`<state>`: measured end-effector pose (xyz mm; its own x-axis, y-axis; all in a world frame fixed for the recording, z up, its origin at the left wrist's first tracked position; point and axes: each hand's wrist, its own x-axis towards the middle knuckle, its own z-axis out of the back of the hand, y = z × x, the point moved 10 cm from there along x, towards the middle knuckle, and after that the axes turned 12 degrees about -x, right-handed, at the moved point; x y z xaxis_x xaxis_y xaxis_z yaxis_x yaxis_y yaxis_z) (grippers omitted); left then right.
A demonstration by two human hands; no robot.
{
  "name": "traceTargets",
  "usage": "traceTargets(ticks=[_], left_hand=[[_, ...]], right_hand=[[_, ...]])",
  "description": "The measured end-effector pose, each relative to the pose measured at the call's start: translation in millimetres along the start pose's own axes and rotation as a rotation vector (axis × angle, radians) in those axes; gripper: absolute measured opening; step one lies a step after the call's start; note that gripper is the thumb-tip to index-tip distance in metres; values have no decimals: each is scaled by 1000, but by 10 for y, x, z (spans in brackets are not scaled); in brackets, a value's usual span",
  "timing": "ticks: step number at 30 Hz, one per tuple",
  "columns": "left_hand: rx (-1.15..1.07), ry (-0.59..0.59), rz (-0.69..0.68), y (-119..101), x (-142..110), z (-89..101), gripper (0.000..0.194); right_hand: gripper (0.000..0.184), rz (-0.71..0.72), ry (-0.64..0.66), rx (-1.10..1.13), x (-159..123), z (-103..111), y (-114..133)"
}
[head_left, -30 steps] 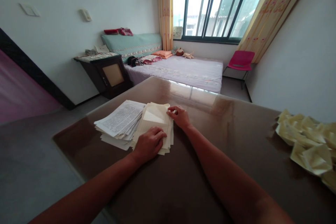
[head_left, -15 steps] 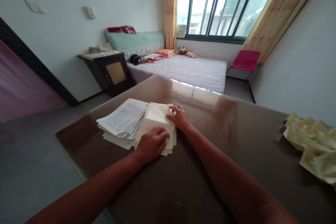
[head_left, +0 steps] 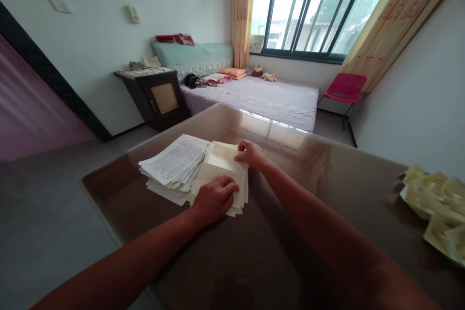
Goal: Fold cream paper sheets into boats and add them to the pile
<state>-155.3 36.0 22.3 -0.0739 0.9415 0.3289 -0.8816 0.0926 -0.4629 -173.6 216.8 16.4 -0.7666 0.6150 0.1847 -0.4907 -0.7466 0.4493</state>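
A stack of cream-coloured paper sheets [head_left: 238, 177] lies on the brown table, with a white patch [head_left: 220, 160] showing on its upper part. My left hand [head_left: 215, 194] rests on the lower part of this stack, palm down with loosely bent fingers, holding it against the table. At the stack's top right edge, my right hand [head_left: 252, 154] pinches the edge of a cream sheet between thumb and fingers. Just left of the cream stack, and touching it, is a fanned pile of white printed sheets [head_left: 176, 160].
The glossy brown table [head_left: 319, 203] carries several folded cream paper pieces [head_left: 436, 198] at its right edge. Beyond it stand a bed [head_left: 269, 97], a dark bedside cabinet [head_left: 160, 99] and a pink chair [head_left: 346, 88] below the window.
My right hand's fingers have drawn together at the sheet's edge, having been more spread. The left hand stays on the stack. The whole view has shifted slightly.
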Motion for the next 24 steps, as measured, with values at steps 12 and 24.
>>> traceTargets(ticks=[12,24], left_hand=[[-229,-264,-139,-184,-94,526,23],[-1288,-15,442,-362,604,-196,40]], right_hand=[[19,-13,-220,163,-1008,988,-314],[29,-142,-144,611,-1687,999,-775]])
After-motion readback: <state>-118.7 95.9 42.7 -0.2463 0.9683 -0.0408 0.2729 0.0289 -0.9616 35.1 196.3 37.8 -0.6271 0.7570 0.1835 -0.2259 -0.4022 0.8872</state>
